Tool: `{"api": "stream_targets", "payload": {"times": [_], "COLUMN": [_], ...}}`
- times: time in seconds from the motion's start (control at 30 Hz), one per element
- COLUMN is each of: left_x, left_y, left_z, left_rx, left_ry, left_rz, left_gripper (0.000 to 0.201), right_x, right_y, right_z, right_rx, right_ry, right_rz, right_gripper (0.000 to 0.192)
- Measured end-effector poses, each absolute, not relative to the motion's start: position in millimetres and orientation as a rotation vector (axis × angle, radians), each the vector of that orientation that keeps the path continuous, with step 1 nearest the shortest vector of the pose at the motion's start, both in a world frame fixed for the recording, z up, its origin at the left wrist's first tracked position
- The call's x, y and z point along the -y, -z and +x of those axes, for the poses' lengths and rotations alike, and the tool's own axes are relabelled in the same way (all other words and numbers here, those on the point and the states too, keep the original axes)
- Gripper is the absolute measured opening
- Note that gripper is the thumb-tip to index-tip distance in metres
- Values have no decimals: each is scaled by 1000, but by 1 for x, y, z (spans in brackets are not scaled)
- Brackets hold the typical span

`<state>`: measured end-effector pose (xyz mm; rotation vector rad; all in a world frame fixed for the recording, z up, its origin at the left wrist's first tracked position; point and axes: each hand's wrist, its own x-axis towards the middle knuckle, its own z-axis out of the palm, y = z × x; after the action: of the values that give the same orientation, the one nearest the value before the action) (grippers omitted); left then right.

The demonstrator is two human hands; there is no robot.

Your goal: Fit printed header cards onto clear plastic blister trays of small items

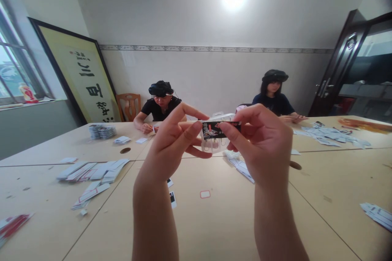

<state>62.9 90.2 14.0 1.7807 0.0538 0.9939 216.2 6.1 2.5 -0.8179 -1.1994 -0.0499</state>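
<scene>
Centre frame: your left hand (174, 138) and right hand (260, 142) both pinch the small clear packet (216, 136) with its black printed card (218, 129), raised above the table (214, 228). Fingertip grips are narrow, one on each end. Keep the pinches at the edges and the card square to the packet mouth. Packet contents below the card are too blurred to tell. Loose cards (92, 171) lie at left.
</scene>
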Motion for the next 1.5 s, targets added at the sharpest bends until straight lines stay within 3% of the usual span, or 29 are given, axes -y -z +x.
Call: {"api": "stream_targets", "payload": {"times": [1.5], "left_x": [-88], "left_y": [-17], "left_z": [64], "left_rx": [-200], "left_ry": [-1058], "left_rz": [1809], "left_gripper": [25], "right_x": [-8], "right_y": [-2], "right_z": [216], "right_rx": [1188], "right_ry": [38], "right_rz": [-809], "right_gripper": [21]}}
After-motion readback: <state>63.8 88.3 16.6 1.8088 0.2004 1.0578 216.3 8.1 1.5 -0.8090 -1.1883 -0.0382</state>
